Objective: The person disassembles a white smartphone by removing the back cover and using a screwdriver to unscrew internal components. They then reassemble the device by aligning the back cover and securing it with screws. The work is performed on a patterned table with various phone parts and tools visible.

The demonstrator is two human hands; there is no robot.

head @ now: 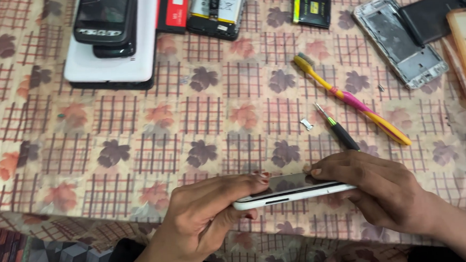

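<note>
A white smartphone [292,191] with a dark glass face is held flat just above the near edge of the table. My left hand [208,217] grips its left end, thumb under and fingers over the screen. My right hand [379,190] holds the right end, with fingertips pressed along the top edge of the screen. A small screwdriver [339,129] with a black handle and green collar lies just beyond my right hand. Beside it rests a tiny metal tray piece [307,124].
A yellow and pink toothbrush [351,98] lies diagonally right of centre. A stack of phones and a white tablet [112,39] sits far left; batteries [311,8], an opened phone frame [401,40] and a dark cover [431,15] line the far edge. Leaf-patterned cloth [111,148] covers the table.
</note>
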